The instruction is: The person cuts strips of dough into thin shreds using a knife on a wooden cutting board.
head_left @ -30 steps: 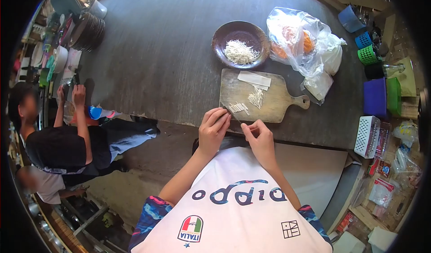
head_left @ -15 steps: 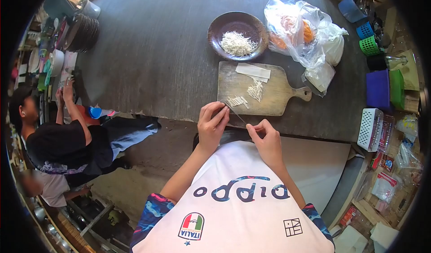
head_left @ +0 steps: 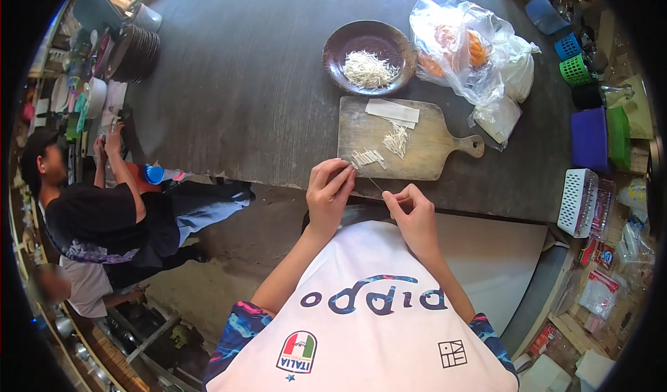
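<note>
My right hand, fingers pinched, grips one end of a thin dark blade seen nearly edge-on. The blade slants toward my left hand, whose curled fingers press together at the near-left edge of the wooden cutting board. What lies under those fingertips is hidden. Beside them on the board is a row of short white sticks. Farther up lie a small heap of white matchstick pieces and flat white strips. A dark brown plate behind the board holds a pile of white shreds.
Clear plastic bags with orange contents sit right of the plate. Baskets and bins line the right edge. Stacked dark plates stand at the left. A person in black works there, with another person nearby.
The blade has shifted slightly, and less of its length shows between my hands. Both hands stay in nearly the same place. The view has shifted slightly.
</note>
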`<state>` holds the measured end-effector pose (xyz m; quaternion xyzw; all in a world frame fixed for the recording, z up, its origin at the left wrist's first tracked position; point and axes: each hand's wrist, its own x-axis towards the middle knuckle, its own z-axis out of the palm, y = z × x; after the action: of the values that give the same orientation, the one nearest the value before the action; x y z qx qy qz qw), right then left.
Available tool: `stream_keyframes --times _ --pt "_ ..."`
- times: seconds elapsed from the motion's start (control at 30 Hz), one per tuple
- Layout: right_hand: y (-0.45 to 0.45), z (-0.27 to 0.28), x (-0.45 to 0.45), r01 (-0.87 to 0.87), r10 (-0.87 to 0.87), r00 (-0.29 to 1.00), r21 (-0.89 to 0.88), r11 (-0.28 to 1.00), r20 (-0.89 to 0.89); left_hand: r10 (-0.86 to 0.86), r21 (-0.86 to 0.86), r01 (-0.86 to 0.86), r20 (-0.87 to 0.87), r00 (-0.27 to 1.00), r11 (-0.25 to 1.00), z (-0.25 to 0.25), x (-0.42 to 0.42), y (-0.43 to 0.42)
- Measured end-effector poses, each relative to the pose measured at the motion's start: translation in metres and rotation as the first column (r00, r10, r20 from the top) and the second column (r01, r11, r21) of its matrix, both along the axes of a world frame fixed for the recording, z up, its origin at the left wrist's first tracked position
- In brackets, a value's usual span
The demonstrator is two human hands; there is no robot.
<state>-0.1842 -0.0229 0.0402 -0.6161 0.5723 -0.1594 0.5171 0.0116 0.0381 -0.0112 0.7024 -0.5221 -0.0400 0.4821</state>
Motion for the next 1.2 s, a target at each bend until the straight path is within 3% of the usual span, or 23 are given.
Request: stream_keyframes --times 0.27,0.37,0.67,1.2 --pt "0.001 0.004 -0.001 -0.056 0.054 0.998 -0.094 0.994 -0.015 0.002 0.007 -0.002 0.002 1.000 1.000 0.004 -0.002 0.000" --pt "0.000 0.007 -0.001 -0.069 0.067 0.997 -0.042 0.997 -0.045 0.005 0.024 -0.005 0.000 1.000 1.000 0.004 -0.003 0.001" --pt "-0.006 -0.003 0.012 -0.013 0.007 0.991 0.044 0.999 0.133 0.018 0.045 -0.016 -0.047 0.999 0.999 0.008 0.000 -0.002" --pt "0.011 -0.003 -0.001 0.010 -0.010 0.999 0.001 1.000 0.039 -0.005 0.039 0.007 -0.033 0.999 0.999 0.007 0.001 0.000"
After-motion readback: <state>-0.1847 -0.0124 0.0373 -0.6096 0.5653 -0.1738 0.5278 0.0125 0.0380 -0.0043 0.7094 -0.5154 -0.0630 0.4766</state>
